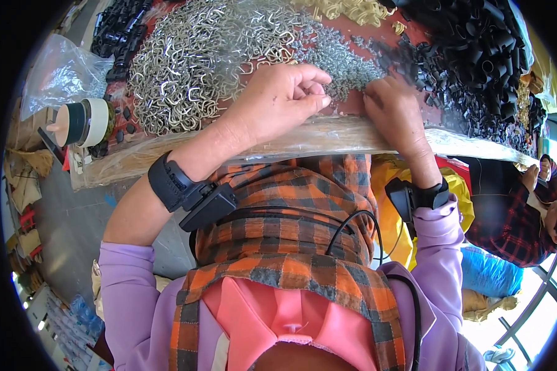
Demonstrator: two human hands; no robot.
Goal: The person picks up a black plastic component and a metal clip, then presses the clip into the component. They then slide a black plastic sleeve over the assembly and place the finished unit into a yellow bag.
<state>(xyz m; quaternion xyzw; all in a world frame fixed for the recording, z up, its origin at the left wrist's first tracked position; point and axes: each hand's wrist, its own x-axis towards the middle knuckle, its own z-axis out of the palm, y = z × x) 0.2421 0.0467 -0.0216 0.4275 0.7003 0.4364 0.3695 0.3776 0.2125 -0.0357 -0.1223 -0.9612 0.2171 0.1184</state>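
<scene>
My left hand [283, 96] hovers over the near edge of the red tabletop [352, 105]. Its fingers are curled in toward the thumb, and anything between them is too small to make out. Opposite it, a short gap away, my right hand [394, 106] has its fingers bent and pressed together, their grip hidden from view. Just beyond both hands spreads a heap of small silvery metal parts [340, 59], perhaps screws. Left of it lies a large pile of curved metal hooks [192, 68], partly behind my left hand.
Black tubular pieces [476, 52] are heaped at the right, with cream-coloured parts [346, 9] at the back. A round container [96, 122] and a clear plastic bag [62, 74] are at the left. Plastic film [229, 148] covers the front edge. Another person [513, 216] is at the right.
</scene>
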